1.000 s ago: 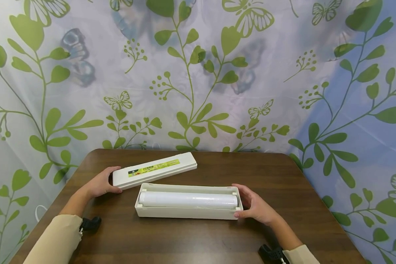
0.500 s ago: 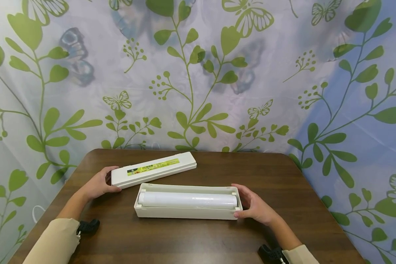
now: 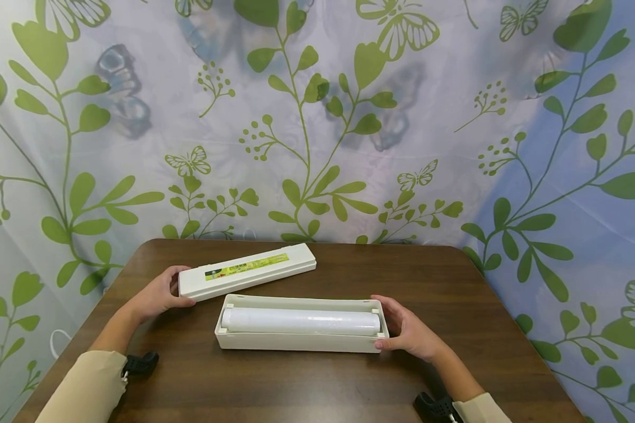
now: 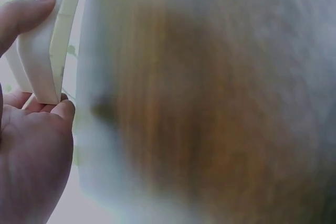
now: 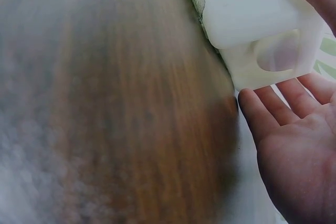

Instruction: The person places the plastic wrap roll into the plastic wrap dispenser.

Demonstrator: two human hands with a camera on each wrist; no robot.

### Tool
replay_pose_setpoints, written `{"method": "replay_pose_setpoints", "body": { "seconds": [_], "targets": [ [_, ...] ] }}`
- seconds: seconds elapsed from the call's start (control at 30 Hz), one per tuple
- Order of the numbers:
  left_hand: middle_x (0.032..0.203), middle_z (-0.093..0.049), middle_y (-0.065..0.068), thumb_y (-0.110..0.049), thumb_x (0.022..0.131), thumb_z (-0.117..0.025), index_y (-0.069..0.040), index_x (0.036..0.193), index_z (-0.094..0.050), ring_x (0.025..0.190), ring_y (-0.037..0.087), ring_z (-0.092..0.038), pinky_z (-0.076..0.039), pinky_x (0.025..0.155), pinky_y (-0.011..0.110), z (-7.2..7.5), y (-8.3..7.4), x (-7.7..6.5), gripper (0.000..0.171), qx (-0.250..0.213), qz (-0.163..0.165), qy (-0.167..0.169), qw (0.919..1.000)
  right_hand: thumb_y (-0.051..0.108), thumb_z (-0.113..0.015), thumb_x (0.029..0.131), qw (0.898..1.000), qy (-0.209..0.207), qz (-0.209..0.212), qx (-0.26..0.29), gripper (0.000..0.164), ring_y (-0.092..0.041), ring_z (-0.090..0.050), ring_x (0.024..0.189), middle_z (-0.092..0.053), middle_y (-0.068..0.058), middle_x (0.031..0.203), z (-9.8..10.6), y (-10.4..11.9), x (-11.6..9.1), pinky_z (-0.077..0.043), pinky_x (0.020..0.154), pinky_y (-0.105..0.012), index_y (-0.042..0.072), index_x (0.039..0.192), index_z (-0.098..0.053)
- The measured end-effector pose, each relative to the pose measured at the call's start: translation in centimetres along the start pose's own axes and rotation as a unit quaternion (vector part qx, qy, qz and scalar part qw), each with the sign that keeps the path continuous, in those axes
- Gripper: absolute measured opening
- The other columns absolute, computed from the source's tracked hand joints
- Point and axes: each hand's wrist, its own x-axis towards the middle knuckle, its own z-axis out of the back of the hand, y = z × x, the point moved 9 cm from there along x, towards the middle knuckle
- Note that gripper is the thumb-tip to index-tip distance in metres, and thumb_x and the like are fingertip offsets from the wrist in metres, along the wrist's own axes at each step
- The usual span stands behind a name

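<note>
A white box (image 3: 301, 342), its top off, lies lengthwise on the table in the head view. Inside it rests a white roll of cling film (image 3: 301, 321). My right hand (image 3: 410, 332) grips the box's right end, thumb on the near side and fingers round the far corner. Behind and to the left, a long white lid (image 3: 291, 258) with a yellow-green label lies at a slant. My left hand (image 3: 159, 294) holds its left end between thumb and fingers. The left wrist view has the thumb (image 4: 31, 17) on the lid (image 4: 39, 61). An oval opening shows in the box end (image 5: 273, 59) in the right wrist view.
Both things lie on a dark brown wooden table (image 3: 317, 388). Behind it hangs a pale curtain (image 3: 344, 194) printed with green leaves and butterflies. A black strap piece (image 3: 141, 364) is on the left wrist, and another (image 3: 435, 406) on the right.
</note>
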Motion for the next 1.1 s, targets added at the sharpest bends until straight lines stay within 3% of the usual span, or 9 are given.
{"method": "replay_pose_setpoints", "body": {
  "seconds": [0.33,0.77,1.1],
  "targets": [
    [0.143,-0.045,0.029,-0.016,0.080,-0.089,0.010,0.144,-0.036,0.110,-0.004,-0.052,-0.045,0.087,0.005,0.1,-0.5,-0.1,0.087,-0.029,-0.029,-0.019,0.9990,0.008,-0.084,0.083,1.000,0.002,0.003,0.000,0.097,-0.003,-0.051,0.132,-0.042,-0.025,0.154,-0.1,0.0,0.0,-0.048,0.103,-0.020,-0.002,0.158,-0.023],
    [0.143,-0.051,0.029,-0.014,0.077,-0.092,0.009,0.144,-0.044,0.112,-0.011,-0.051,-0.039,0.092,0.000,0.8,-1.6,-0.6,0.086,-0.043,-0.051,-0.072,0.9952,0.008,-0.084,0.082,1.000,0.000,-0.001,-0.003,0.098,-0.003,-0.050,0.134,-0.042,-0.025,0.154,-0.1,-0.1,0.0,-0.047,0.104,-0.019,-0.003,0.158,-0.023],
    [0.140,-0.052,0.028,-0.012,0.077,-0.091,0.006,0.142,-0.049,0.110,-0.016,-0.052,-0.043,0.092,0.001,0.9,-1.8,-0.8,0.080,-0.068,-0.065,-0.093,0.9912,0.007,-0.083,0.083,1.000,0.002,0.005,-0.003,0.097,-0.003,-0.051,0.132,-0.041,-0.027,0.153,0.0,-0.1,-0.1,-0.046,0.104,-0.018,-0.004,0.158,-0.023]
  ]
}}
